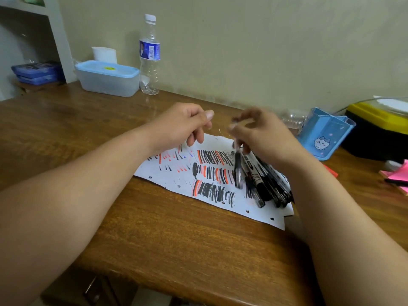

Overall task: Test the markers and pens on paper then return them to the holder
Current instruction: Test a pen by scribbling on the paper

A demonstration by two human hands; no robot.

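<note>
The right hand [260, 133] pinches a clear-barrelled pen [238, 166] near its top end, fingers clamped on it, with the dark lower end hanging over the scribbled paper [176, 180]. The left hand [183, 124] hovers just beside it with its fingers curled. Blur makes it impossible to tell whether they hold a cap.

The step looks like testing this pen. It would go best by sliding the grip lower on the barrel, pressing the left fingers on the sheet to steady it, and making a short stroke on the bare patch at the near left, clear of the old marks.

By count there is one pen in hand and one pile of dark pens and markers [269, 186] on the paper's right end. The pile seems to be about half a dozen, overlapping too much for an exact number. One blue holder [326, 133] stands on the desk [154, 228] beyond the pile, with nothing visible inside it.
</note>
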